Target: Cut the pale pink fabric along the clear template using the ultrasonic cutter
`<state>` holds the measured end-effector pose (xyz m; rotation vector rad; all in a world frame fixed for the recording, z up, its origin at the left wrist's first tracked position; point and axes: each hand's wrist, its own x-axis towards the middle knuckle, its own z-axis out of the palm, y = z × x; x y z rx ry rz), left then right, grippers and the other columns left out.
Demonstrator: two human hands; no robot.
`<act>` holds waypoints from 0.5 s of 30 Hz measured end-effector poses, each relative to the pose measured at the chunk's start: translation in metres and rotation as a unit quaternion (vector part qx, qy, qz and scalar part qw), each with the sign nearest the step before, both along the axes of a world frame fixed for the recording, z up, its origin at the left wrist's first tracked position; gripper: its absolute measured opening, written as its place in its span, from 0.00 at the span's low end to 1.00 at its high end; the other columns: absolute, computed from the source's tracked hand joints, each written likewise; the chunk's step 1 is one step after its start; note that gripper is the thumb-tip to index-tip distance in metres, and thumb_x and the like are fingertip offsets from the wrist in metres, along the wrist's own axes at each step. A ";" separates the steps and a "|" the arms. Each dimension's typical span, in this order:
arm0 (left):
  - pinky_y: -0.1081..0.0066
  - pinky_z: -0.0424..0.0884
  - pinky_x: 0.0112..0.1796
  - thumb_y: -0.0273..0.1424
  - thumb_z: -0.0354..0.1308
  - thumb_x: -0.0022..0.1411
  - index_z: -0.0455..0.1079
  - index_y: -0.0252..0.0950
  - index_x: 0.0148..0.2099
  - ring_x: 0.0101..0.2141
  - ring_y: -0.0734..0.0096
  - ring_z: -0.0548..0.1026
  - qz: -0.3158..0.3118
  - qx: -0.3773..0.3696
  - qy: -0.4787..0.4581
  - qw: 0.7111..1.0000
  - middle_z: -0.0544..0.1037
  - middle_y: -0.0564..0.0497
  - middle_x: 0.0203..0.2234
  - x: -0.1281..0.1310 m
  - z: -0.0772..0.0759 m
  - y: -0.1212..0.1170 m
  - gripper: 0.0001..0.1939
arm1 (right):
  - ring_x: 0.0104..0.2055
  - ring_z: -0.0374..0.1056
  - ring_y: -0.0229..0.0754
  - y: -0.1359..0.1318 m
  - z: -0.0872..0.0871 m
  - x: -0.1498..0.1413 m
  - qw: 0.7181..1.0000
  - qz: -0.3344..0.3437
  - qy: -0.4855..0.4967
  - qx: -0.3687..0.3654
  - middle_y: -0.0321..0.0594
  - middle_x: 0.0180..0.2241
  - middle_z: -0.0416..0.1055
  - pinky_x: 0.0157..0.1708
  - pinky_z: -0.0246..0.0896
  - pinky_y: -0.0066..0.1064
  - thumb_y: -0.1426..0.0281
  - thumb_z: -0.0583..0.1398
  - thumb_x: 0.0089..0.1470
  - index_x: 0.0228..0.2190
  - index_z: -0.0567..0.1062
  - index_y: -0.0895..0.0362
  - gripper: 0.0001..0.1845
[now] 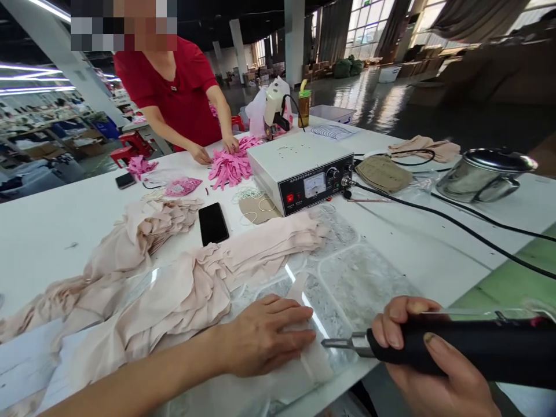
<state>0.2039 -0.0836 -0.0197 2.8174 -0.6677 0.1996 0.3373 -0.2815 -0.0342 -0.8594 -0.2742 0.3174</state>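
My left hand (269, 333) lies with its fingers stretched out over a narrow pale pink fabric strip (316, 360) on a clear-topped, marbled sheet (365, 278). In my right hand (434, 359) is a thick black handpiece (473, 344), the fingers and thumb wrapped round it. Its tapered metal tip (336, 343) points left, just right of the strip and close to my left fingertips. Whether the tip touches the sheet I cannot tell. Behind my left hand, layered pale pink fabric pieces (269, 243) lie in a long pile.
A control box (304, 174) with a meter and black cable (434, 217) stands mid-table. Around it are a phone (213, 223), a metal mug (478, 174), a brown stack (383, 174) and a drink bottle (304, 107). Across the table, a person in red (174, 92) handles pink strips (230, 167).
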 end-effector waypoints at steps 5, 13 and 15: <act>0.65 0.67 0.50 0.34 0.52 0.70 0.68 0.35 0.53 0.50 0.62 0.71 -0.018 -0.027 0.007 0.999 0.71 0.43 0.53 0.006 -0.008 -0.003 0.14 | 0.17 0.58 0.33 -0.002 0.005 -0.006 1.000 -0.012 0.003 0.000 0.34 0.23 0.62 0.16 0.58 0.28 0.64 0.61 0.46 0.28 0.72 0.55 0.08; 0.66 0.67 0.48 0.33 0.48 0.72 0.68 0.34 0.53 0.47 0.63 0.71 0.016 -0.037 0.002 0.999 0.73 0.43 0.49 0.005 -0.010 -0.001 0.13 | 0.16 0.58 0.32 -0.008 0.008 -0.007 1.000 -0.007 0.003 -0.008 0.35 0.22 0.63 0.14 0.57 0.26 0.64 0.62 0.44 0.28 0.73 0.56 0.09; 0.66 0.66 0.48 0.32 0.48 0.72 0.68 0.34 0.53 0.47 0.63 0.71 0.010 -0.036 0.005 0.999 0.73 0.43 0.49 0.005 -0.009 -0.001 0.13 | 0.16 0.58 0.32 -0.009 0.008 -0.007 1.000 -0.008 0.009 -0.004 0.35 0.23 0.63 0.14 0.57 0.27 0.64 0.62 0.44 0.28 0.73 0.56 0.09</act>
